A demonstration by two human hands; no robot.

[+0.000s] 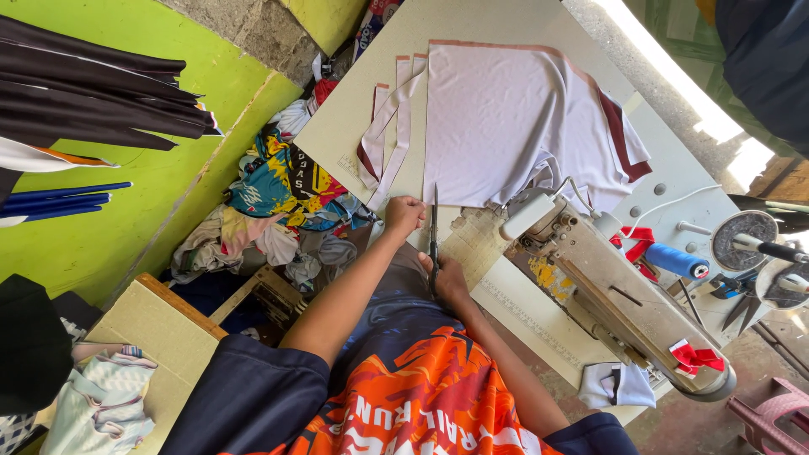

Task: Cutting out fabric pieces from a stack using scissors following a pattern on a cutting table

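A white garment piece (514,118) with dark red trim lies flat on the sewing table (354,118). My left hand (403,215) is closed on the near edge of that fabric at the table's front. My right hand (447,278) grips a pair of dark scissors (434,232), whose blades point away from me along the fabric's left edge. Narrow white strips with red ends (389,126) lie just left of the garment piece.
A beige sewing machine (624,303) stands on the right of the table, with a blue thread spool (678,261), red ribbon bits and a handwheel beside it. A heap of coloured fabric scraps (278,202) lies on the floor at the left. Dark garments hang on the green wall.
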